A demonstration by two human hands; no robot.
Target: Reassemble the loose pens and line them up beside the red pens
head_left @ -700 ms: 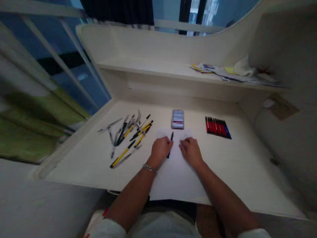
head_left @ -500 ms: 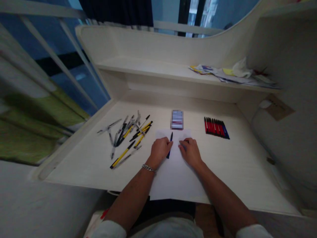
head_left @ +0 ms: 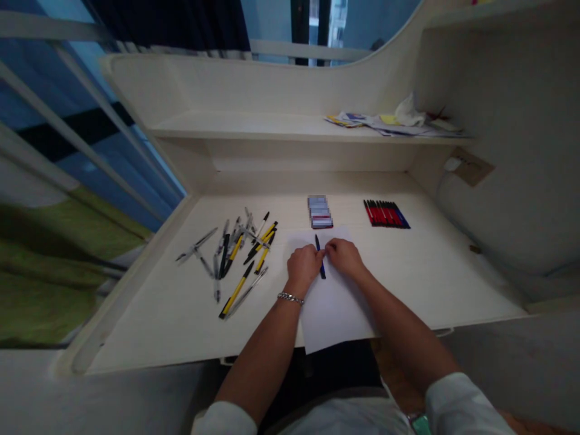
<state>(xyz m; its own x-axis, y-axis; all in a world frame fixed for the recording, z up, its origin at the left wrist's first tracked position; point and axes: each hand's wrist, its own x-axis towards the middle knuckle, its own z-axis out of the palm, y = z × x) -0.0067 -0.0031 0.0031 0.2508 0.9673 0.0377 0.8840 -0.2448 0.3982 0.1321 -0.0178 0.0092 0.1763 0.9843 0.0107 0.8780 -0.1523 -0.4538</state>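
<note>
A dark blue pen (head_left: 323,270) stands nearly lengthwise over a white sheet of paper (head_left: 335,314), its capped tip pointing away from me. My left hand (head_left: 304,264) is closed on the pen, with the thumb across its middle. Just right of the pen, my right hand (head_left: 345,257) has its fingers curled and its thumb and forefinger together near my left thumb. Whatever those right fingertips hold, if anything, is hidden. Beyond the paper lies a phone (head_left: 319,211) with a blurred screen.
Loose clear, black and yellow pens (head_left: 235,290) are scattered on the left of the white desk (head_left: 158,320). At the right, red pens with black caps and some blue ones form a neat row (head_left: 386,214). Papers (head_left: 376,122) lie on the shelf above.
My right hand has moved left, up to the pen and my left thumb. The blue pen stays in my left hand. The camera view has shifted, and the paper sits more tilted.
</note>
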